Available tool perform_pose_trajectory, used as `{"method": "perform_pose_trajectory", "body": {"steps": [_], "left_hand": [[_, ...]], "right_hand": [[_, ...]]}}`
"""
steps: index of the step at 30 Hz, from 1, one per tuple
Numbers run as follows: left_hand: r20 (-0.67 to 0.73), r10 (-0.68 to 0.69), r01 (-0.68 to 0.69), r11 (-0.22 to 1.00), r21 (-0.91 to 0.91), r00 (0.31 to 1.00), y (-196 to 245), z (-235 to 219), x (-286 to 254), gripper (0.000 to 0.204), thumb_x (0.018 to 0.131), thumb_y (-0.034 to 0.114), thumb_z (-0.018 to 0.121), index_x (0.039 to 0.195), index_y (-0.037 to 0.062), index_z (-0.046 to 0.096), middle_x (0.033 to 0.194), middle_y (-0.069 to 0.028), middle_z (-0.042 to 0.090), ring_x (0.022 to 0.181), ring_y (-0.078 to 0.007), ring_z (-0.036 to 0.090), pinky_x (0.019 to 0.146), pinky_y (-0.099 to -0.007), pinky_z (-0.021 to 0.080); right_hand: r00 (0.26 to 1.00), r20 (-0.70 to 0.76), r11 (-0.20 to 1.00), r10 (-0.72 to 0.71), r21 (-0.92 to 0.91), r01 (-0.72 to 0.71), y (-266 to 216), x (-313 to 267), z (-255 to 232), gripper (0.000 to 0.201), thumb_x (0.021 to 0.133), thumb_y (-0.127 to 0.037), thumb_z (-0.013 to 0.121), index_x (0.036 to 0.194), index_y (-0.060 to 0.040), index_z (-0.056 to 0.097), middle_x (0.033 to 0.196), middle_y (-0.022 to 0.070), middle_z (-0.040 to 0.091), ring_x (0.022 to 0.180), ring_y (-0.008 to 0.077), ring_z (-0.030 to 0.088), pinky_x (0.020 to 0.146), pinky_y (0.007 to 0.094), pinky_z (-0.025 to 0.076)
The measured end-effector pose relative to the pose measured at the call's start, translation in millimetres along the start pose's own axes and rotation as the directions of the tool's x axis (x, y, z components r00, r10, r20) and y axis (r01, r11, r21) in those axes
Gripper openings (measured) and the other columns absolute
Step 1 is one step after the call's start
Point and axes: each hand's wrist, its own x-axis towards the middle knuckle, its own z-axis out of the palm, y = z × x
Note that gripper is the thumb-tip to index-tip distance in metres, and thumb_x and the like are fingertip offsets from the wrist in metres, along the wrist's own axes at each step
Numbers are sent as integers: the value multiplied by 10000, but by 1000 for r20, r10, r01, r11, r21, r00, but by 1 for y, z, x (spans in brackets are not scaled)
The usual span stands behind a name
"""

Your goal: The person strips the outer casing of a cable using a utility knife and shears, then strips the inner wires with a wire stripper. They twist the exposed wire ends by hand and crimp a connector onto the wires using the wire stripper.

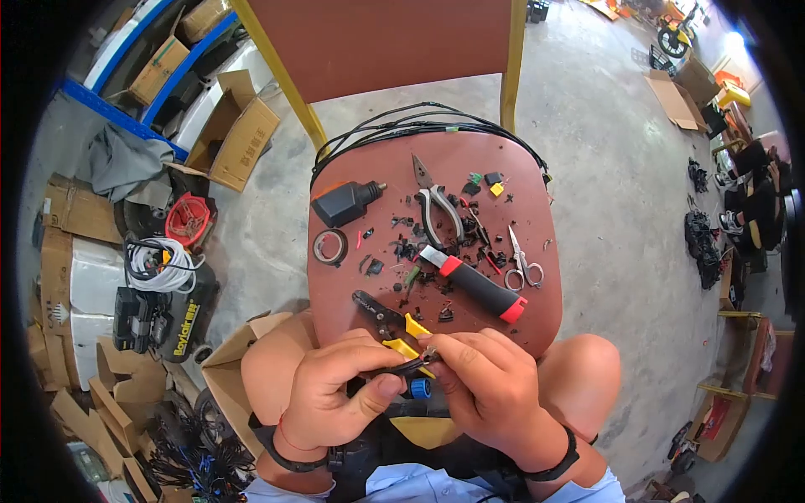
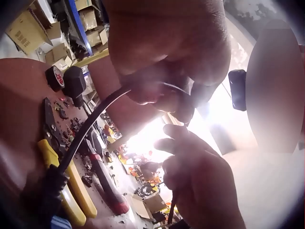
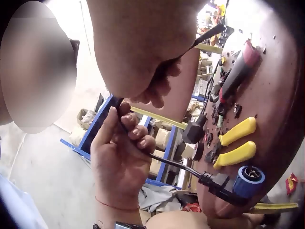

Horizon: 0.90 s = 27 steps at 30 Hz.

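Over the front edge of the chair seat, my left hand grips a thin black cable between thumb and curled fingers. The cable bends down to a black plug with a blue ring, which hangs below the hands. My right hand pinches the cable close to the left fingertips; its fingers hide most of that end. Another black strand sticks out from the right hand. Just beyond the hands, wire strippers with yellow handles lie on the seat.
On the red seat lie a red-and-black utility knife, grey-handled pliers, scissors, a tape roll, a black-and-orange tool and scattered black scraps. Coiled black cables run along the seat's back. Cardboard boxes stand left.
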Motion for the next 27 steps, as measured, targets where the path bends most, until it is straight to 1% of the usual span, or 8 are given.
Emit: {"method": "perform_pose_trajectory", "body": {"steps": [1, 4, 7, 13, 16, 19, 22, 27], "left_hand": [[-1, -53, 53, 998, -31, 999, 1, 1, -1, 228, 868, 150, 722, 1041, 7, 679, 831, -71, 690, 684, -151, 570, 619, -265, 451], [-15, -49, 51, 992, 112, 999, 4, 3, 1, 242, 878, 164, 713, 1066, 15, 678, 916, -87, 693, 740, -138, 611, 658, -250, 485], [-146, -181, 153, 971, -184, 973, 1, 15, -7, 291, 869, 172, 730, 1108, 19, 664, 968, -90, 685, 826, -143, 656, 712, -247, 516], [-4, 3, -2, 992, 126, 1000, 2, 5, 0, 368, 849, 116, 749, 1178, 20, 617, 984, -88, 682, 882, -139, 669, 755, -259, 529], [-81, -116, 113, 993, -44, 990, 0, 10, -4, 316, 865, 95, 732, 1143, 1, 614, 963, -80, 680, 856, -132, 657, 750, -251, 525], [-28, -273, 256, 927, -273, 962, 2, 10, -7, 230, 897, 86, 694, 1088, -14, 614, 917, -65, 673, 822, -122, 642, 722, -237, 515], [96, -397, 399, 817, -417, 913, 5, 5, -6, 178, 931, 109, 655, 1051, -14, 610, 881, -52, 658, 796, -106, 624, 700, -233, 505], [178, -442, 464, 709, -531, 879, -4, 5, -4, 163, 965, 168, 608, 1003, 10, 609, 822, -36, 627, 720, -88, 580, 652, -226, 476]], "right_hand": [[1000, 2, 1000, 9, -16, -9, 0, 0, -1, 319, 755, -30, 718, 1069, -17, 661, 865, 85, 674, 691, 230, 626, 590, 322, 495], [999, -26, 999, 27, -47, -28, 1, -1, -1, 306, 737, -17, 722, 1038, -22, 668, 867, 80, 674, 679, 228, 608, 597, 320, 489], [999, -30, 997, 14, -77, -16, 1, -1, -1, 318, 714, -14, 721, 1029, -32, 673, 868, 73, 675, 671, 223, 598, 594, 317, 485], [999, -15, 997, 41, -68, -42, -2, -1, 3, 273, 705, 18, 725, 971, -35, 695, 853, 77, 688, 646, 221, 574, 577, 304, 467], [999, -11, 997, 40, -68, -41, -3, 0, -1, 276, 700, 16, 726, 968, -39, 697, 853, 77, 688, 650, 220, 574, 577, 305, 467], [998, -51, 997, 26, -68, -29, -3, 0, -1, 280, 694, 12, 729, 967, -40, 697, 850, 75, 688, 646, 219, 572, 574, 306, 464], [1000, -17, 993, 5, -115, -7, -2, -1, -3, 287, 688, 9, 732, 969, -42, 698, 841, 73, 687, 645, 217, 572, 571, 307, 462], [1000, -10, 990, -24, -137, 22, -2, -1, -4, 295, 679, 5, 732, 969, -42, 702, 831, 68, 687, 635, 213, 562, 564, 304, 455]]}}
